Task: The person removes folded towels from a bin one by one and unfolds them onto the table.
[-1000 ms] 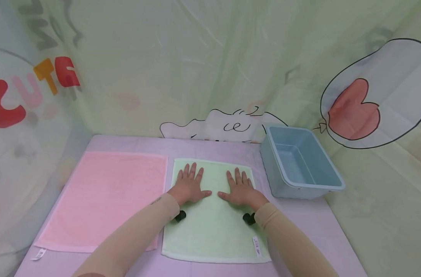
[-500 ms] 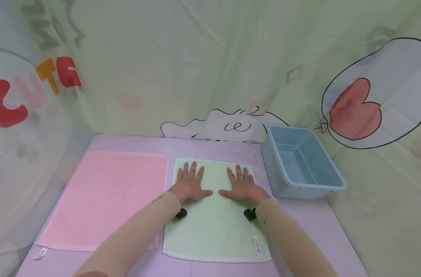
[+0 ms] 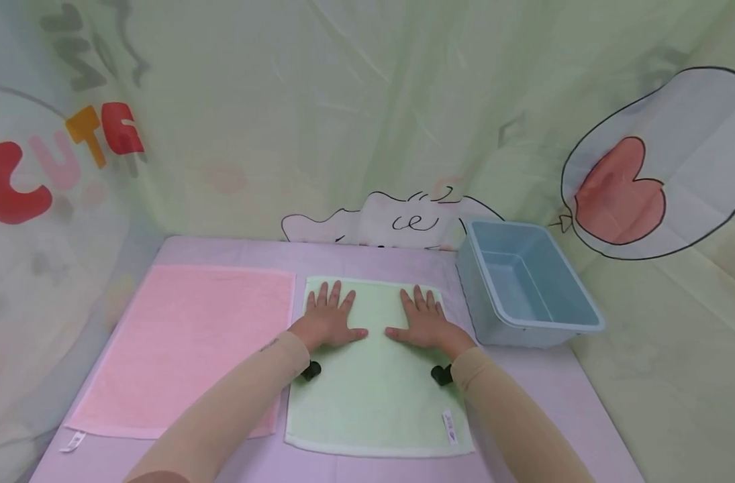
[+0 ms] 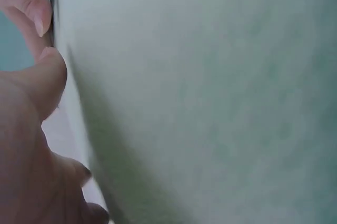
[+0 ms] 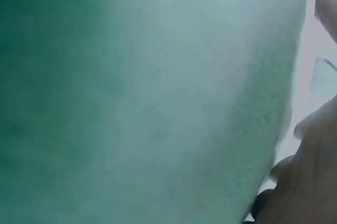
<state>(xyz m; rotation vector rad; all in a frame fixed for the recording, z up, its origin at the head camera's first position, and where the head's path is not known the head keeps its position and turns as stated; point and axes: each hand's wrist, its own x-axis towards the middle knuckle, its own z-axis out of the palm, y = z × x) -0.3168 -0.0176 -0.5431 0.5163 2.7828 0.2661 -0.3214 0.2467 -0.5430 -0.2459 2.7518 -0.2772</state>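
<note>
A pale green towel lies spread flat at the middle of the table, with a white label near its front right corner. My left hand rests on its upper left part, fingers straight and spread. On the upper right part lies my right hand, also flat with its fingers apart. The two thumbs point at each other with a gap between them. Both wrist views are filled mostly by the green towel, with the left hand at one edge and the right hand at the other.
A pink towel is spread out left of the green one, partly under the left forearm. At the back right stands a light blue plastic basin with nothing seen in it. Printed curtains enclose the lilac table.
My hands have slid slightly apart on the green towel, the left one a little leftward and the right one a little rightward. The towels and basin stay in place.
</note>
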